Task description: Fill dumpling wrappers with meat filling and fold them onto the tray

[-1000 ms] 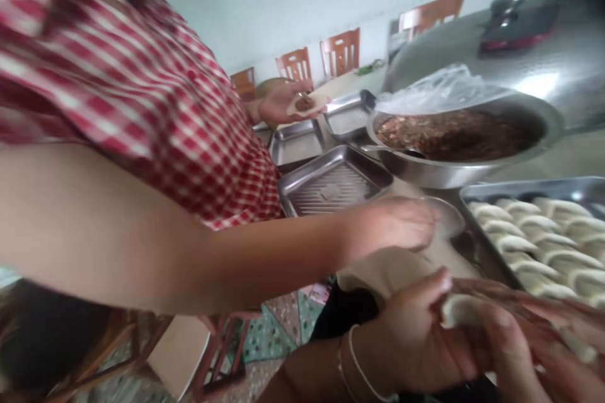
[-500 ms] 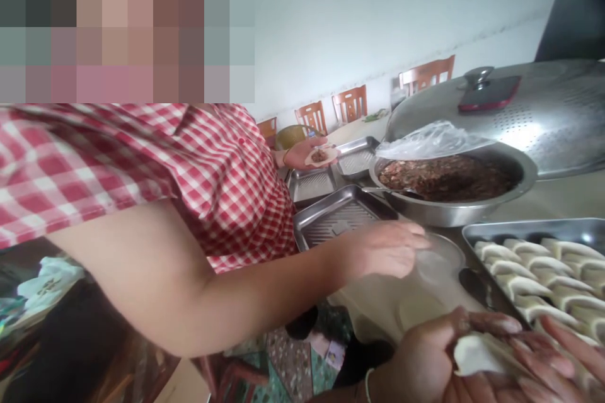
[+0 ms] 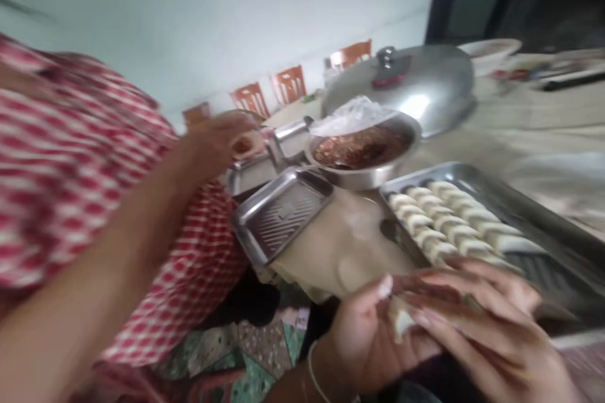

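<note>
A pale dumpling [image 3: 401, 320] is pinched between my two hands low in the view. My left hand [image 3: 366, 343], with a thin bracelet at the wrist, cups it from below. The fingers of my right hand [image 3: 491, 327] lie closed over its top. Just beyond my hands a steel tray [image 3: 534, 214] holds rows of folded dumplings [image 3: 449, 217]. A steel bowl of brown meat filling [image 3: 362, 146] stands behind it, with a clear plastic sheet at its rim. A person in a red checked shirt [image 3: 66, 189] stands at the left, both hands together near the chest [image 3: 222, 138].
Empty square steel trays [image 3: 278, 214] sit at the table's left edge, more behind them. A large steel lid [image 3: 406, 85] with a red and black knob lies at the back. Wooden chairs [image 3: 288, 85] line the far wall. Round wrappers [image 3: 352, 264] lie on the beige table.
The view has swung right and blurred. The other person's arm has left the table and risen to the chest. My hands keep working the dumpling, the right fingers now lying over it.
</note>
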`<state>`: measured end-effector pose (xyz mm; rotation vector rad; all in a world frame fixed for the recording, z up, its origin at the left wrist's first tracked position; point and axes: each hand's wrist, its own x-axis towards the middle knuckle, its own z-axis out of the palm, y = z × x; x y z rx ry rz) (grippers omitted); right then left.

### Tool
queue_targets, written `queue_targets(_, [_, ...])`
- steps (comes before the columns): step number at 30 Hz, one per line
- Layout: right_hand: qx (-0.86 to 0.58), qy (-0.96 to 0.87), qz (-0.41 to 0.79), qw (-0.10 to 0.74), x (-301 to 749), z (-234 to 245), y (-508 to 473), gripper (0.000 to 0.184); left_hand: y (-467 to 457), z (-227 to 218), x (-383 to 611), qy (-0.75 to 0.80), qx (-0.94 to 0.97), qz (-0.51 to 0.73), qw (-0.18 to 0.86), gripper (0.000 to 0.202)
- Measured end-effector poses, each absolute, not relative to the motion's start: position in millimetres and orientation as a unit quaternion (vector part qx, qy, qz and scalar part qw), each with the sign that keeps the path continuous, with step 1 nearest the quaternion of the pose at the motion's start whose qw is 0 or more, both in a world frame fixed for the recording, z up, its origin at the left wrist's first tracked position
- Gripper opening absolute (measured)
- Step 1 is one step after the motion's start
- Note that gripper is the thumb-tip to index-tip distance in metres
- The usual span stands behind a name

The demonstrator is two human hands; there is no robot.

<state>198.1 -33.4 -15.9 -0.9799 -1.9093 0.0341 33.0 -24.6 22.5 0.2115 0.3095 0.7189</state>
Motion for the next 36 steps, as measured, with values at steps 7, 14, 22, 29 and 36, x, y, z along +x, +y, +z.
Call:
queue_targets(7, [-0.370, -0.867, 0.069, 0.326, 204, 23, -29, 0.030, -20, 19, 35, 0.185, 0.032, 0.299, 0.936, 0.030])
queue_targets(14, [-0.367, -0.881, 0.137, 0.265, 225, 31, -23, 0.033, -17, 15, 38, 0.199, 0.051, 0.266, 0.942, 0.043])
queue_targets(22, [-0.579, -0.737, -0.041, 0.347, 294, 20, -22, 0.017, -8, 12, 41, 0.237, 0.183, 0.382, 0.874, 0.054])
queue_targets(29, [-0.630, -0.734, 0.013, 0.254, 353, -4, 5, 0.020, 2, 14, 9, 0.307, 0.262, 0.539, 0.739, 0.051])
queue_targets(36, [-0.649, -0.728, 0.072, 0.210, 339, -10, 13, 0.029, 2, 13, 9, 0.328, 0.279, 0.536, 0.726, 0.047])
